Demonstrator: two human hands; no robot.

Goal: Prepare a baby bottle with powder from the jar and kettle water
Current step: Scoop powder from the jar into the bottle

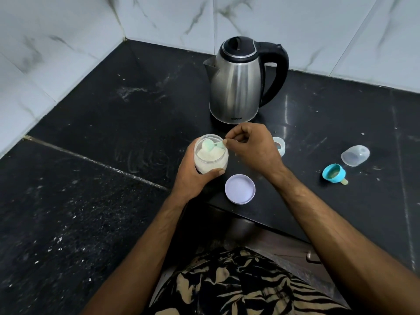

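A clear jar (pixel 210 159) of white powder stands open on the black counter, and my left hand (pixel 194 176) is wrapped around its lower part. My right hand (pixel 251 147) pinches the handle of a pale green scoop (pixel 209 144) whose bowl sits inside the jar's mouth, above the powder. The open baby bottle (pixel 280 146) stands just right of my right hand, partly hidden by it. A steel kettle (pixel 238 85) with a black lid and handle stands behind both hands.
The jar's white lid (pixel 240 188) lies upside down near the counter's front edge. To the right lie the bottle's blue ring with its teat (pixel 334 173) and a clear cap (pixel 355 155). Marble-tiled walls (pixel 68 42) close the corner at left and behind.
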